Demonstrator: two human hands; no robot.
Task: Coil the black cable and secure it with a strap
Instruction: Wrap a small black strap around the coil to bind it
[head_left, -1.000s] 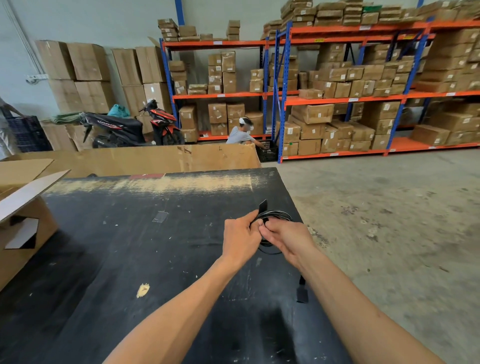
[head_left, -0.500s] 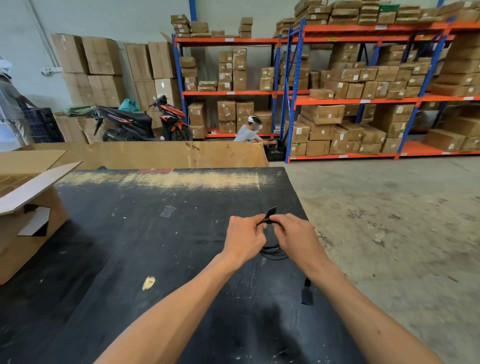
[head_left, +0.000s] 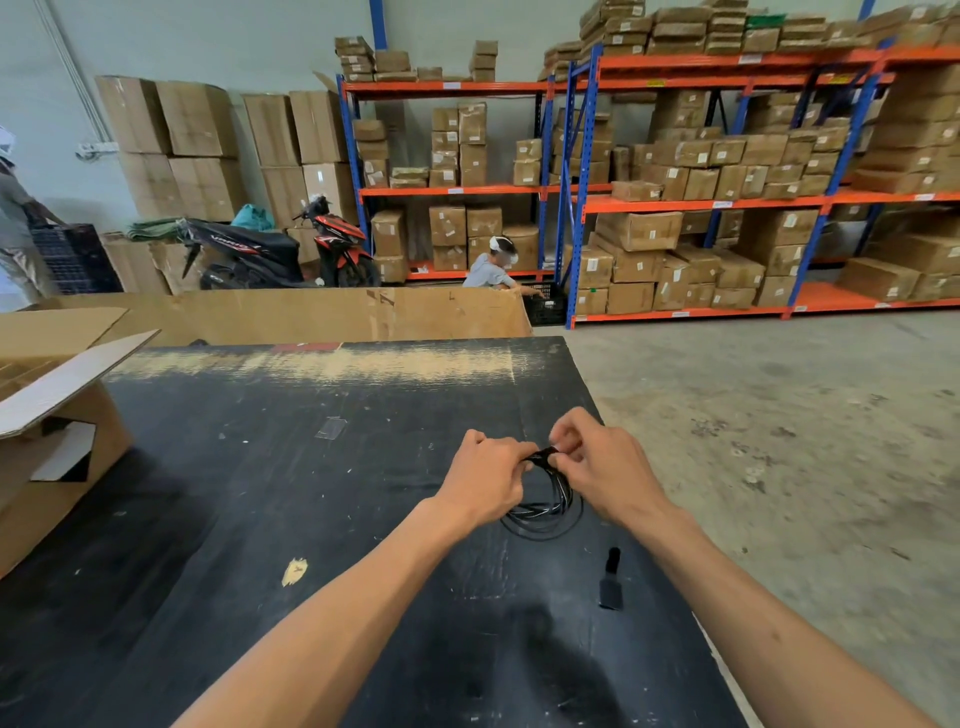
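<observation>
Both hands (head_left: 545, 467) pinch coiled cable (head_left: 545, 512) between them.

one head-worn view looks forward and down, close over the black table (head_left: 260, 519); shelving (head_left: 727, 197) far ahead

A warehouse: tall blue-and-orange racks (head_left: 582, 192) packed with cardboard boxes (head_left: 636, 231), more boxes stacked against the wall, a bare concrete floor (head_left: 779, 415), and a scooter (head_left: 280, 249) parked indoors.
</observation>
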